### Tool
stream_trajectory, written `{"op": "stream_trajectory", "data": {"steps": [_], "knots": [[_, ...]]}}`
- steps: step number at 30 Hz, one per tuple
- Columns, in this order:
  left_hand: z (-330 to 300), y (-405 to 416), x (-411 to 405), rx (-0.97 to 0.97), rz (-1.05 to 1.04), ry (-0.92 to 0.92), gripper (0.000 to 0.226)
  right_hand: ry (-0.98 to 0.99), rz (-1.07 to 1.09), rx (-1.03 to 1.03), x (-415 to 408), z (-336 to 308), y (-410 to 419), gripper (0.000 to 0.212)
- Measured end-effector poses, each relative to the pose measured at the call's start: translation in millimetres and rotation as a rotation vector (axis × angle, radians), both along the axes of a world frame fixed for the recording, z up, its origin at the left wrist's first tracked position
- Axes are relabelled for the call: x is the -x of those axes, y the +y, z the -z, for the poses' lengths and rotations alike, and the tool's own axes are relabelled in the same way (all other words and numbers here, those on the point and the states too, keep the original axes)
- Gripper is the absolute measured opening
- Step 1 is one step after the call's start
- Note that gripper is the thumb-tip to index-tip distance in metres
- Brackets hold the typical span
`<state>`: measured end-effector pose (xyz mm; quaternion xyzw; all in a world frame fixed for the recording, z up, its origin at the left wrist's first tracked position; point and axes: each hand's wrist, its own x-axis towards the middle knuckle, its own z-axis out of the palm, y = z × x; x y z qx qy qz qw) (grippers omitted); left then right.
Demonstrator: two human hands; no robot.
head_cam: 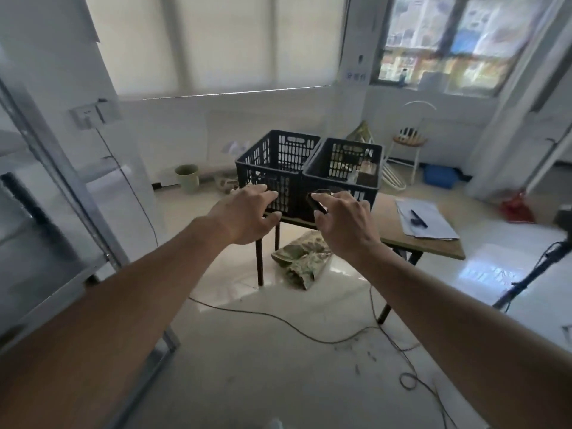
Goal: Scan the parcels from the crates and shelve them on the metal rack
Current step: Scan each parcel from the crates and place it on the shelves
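Nearest, both bare forearms reach forward from 6 o'clock. The left hand (247, 213) hangs empty, its fingers (266, 193) spread wide and relaxed. The right hand (343, 224) pinches a small dark scanner (317, 199) between thumb and forefinger, the other fingers loose.

On the floor beneath them, thin cables (278, 320) trail toward 5 o'clock, and a camouflage cloth (301, 261) lies under the desk (433, 246). At 9 o'clock stands the metal rack (62, 187), blurred.

Further on, at 12 o'clock, two dark crates stand touching on the desk: the left crate (272, 162) looks empty from here; the right crate (343, 168) holds the parcels (365, 168), only partly visible. Papers (425, 221) with a pen lie at 2 o'clock.

The risks, as I judge them: a foot could catch a cable while walking between crates and rack, and the scanner, held only by a light pinch, could slip if the same hand also reaches for a parcel.
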<state>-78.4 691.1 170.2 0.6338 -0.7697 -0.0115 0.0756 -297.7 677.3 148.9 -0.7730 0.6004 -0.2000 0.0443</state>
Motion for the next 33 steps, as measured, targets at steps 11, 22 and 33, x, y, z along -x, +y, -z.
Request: {"op": "stream_trajectory", "data": {"steps": [11, 22, 33], "knots": [[29.1, -224.4, 59.8, -0.057, 0.196, 0.034, 0.065, 0.022, 0.216, -0.03, 54.8, 18.0, -166.5, 0.047], [66.6, -400.8, 142.5, -0.166, 0.276, 0.011, 0.062, 0.006, 0.278, -0.047, 136.5, 60.2, -333.4, 0.048], [125.9, -542.6, 212.8, -0.32, 0.17, 0.004, 0.059, -0.011, 0.251, -0.106, 192.8, 96.5, -481.9, 0.048]]}}
